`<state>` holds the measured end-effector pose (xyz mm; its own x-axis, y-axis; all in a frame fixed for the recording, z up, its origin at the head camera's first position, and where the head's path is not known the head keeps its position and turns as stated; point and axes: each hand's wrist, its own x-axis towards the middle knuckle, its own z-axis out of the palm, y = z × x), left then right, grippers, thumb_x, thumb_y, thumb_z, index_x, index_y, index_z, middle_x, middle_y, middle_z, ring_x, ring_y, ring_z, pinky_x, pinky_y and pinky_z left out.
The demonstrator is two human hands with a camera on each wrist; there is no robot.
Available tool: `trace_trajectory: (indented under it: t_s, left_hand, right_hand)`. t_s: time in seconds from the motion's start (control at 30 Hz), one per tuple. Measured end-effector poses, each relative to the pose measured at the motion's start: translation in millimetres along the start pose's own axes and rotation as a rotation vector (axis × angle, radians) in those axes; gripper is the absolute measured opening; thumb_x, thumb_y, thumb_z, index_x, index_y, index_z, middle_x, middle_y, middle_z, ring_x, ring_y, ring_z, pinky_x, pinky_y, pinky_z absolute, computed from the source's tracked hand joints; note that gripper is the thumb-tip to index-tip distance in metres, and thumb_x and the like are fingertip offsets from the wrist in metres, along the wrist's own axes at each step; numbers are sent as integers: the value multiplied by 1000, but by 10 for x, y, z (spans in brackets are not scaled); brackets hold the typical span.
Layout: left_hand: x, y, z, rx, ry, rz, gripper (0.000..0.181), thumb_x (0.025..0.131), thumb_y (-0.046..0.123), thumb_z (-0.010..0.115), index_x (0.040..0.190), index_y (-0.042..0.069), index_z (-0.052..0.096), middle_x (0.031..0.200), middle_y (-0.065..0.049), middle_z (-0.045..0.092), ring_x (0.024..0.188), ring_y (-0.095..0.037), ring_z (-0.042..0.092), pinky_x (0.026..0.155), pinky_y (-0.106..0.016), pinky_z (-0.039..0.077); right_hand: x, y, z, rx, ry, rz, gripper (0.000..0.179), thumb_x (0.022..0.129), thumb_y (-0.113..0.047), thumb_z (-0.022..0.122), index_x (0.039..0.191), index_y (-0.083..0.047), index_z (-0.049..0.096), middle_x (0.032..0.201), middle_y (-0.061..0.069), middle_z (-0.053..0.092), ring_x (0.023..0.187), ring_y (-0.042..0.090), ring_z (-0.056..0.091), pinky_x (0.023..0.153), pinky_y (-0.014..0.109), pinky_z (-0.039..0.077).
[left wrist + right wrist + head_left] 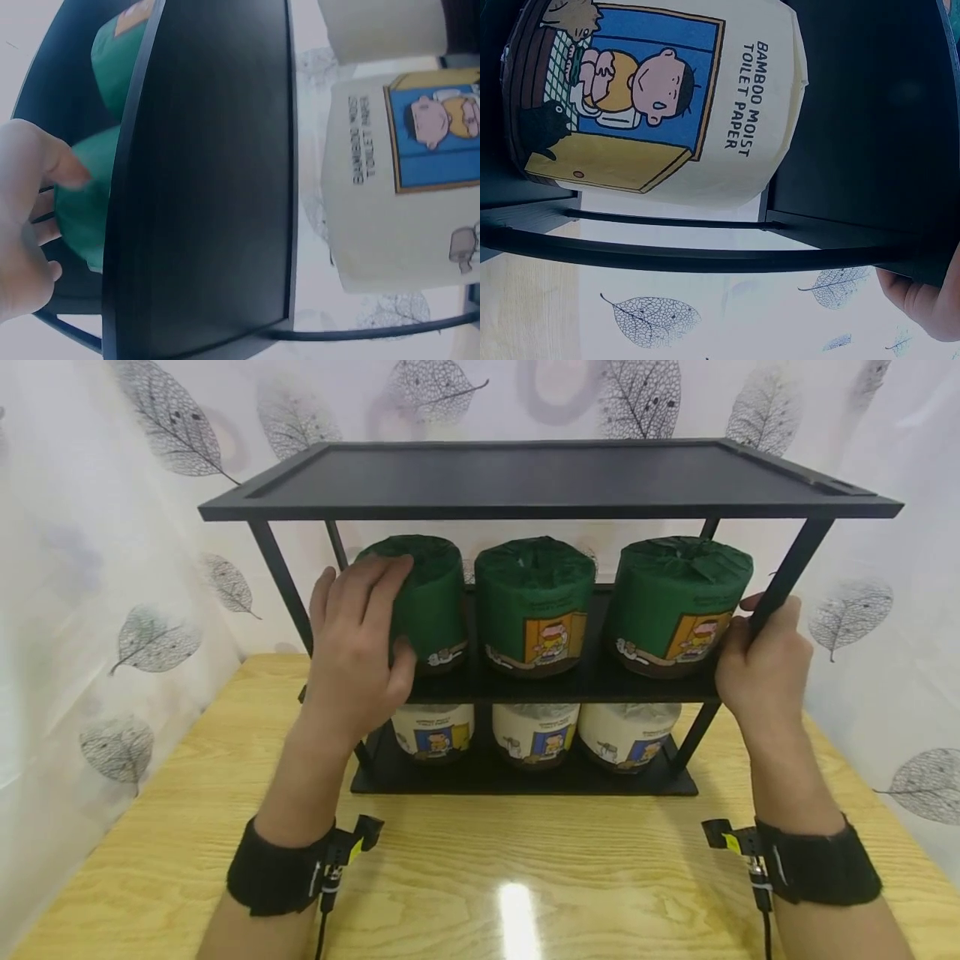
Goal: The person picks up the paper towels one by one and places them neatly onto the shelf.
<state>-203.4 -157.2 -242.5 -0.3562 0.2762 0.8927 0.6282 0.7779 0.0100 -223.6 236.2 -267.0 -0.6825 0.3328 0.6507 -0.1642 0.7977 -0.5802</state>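
Observation:
A black three-level rack (525, 478) holds wrapped toilet rolls. On its middle shelf stand the left green toilet roll (438, 610), the middle green toilet roll (510, 610) and the right green toilet roll (667, 597). My left hand (356, 647) touches the left green roll, fingers spread over its top and left side, thumb at its front; the left wrist view shows that thumb blurred. At the rack's right front post (791, 564), my right hand (772, 668) wraps its fingers behind the post, thumb beside the right green roll. The post partly hides those fingers.
On the bottom shelf sit the left white roll (408, 727), middle white roll (517, 735) and right white roll (607, 735). The rack stands on a wooden table (450, 860). Behind it hangs a leaf-patterned curtain (300, 410). Each wrist wears a black strap with a cable.

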Motion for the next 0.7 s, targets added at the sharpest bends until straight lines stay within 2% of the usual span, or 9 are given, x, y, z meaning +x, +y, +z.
trace_trajectory:
  t_s: [0.07, 0.13, 0.27, 0.33, 0.47, 0.7]
  left_hand:
    - [3, 43, 34, -7, 11, 26, 58, 86, 3, 53, 143, 2, 50, 143, -19, 52, 136, -37, 43, 116, -62, 22]
    - [4, 79, 60, 19, -21, 47, 58, 90, 5, 56, 146, 2, 46, 148, -18, 49, 141, -36, 40, 118, -62, 21]
    - [-14, 117, 97, 114, -127, 70, 58, 93, 2, 49, 150, 3, 41, 150, -17, 46, 143, -35, 36, 120, -61, 17]
    - [-22, 122, 102, 150, -155, 71, 59, 92, 0, 45, 151, 4, 41, 149, -16, 47, 142, -35, 36, 120, -60, 16]
    - [-22, 125, 96, 167, -157, 69, 61, 90, -3, 43, 150, 5, 42, 146, -16, 48, 139, -35, 38, 120, -61, 18]
    - [-10, 117, 112, 132, -143, 60, 60, 90, 2, 49, 150, 5, 43, 142, -17, 51, 136, -37, 41, 119, -62, 18]
  right_hand:
    - [3, 3, -5, -2, -3, 0, 31, 102, -15, 40, 124, 4, 48, 91, 34, 62, 82, 48, 57, 66, 49, 34]
    - [5, 7, -7, -4, -2, -5, 31, 102, -16, 40, 124, 4, 48, 91, 34, 62, 82, 47, 57, 66, 48, 34]
    - [7, 8, -9, -6, 4, -10, 31, 101, -15, 40, 123, 4, 48, 90, 34, 62, 81, 46, 57, 64, 45, 33]
    - [7, 6, -8, -8, 8, -15, 30, 101, -15, 40, 123, 4, 49, 88, 33, 62, 79, 45, 57, 63, 42, 32]
    - [5, 4, -4, -8, 10, -30, 30, 101, -14, 40, 123, 5, 49, 87, 33, 62, 77, 45, 57, 62, 40, 31]
    - [-7, 13, -9, -7, 11, -21, 30, 101, -14, 40, 123, 5, 49, 88, 34, 62, 79, 47, 57, 64, 47, 33]
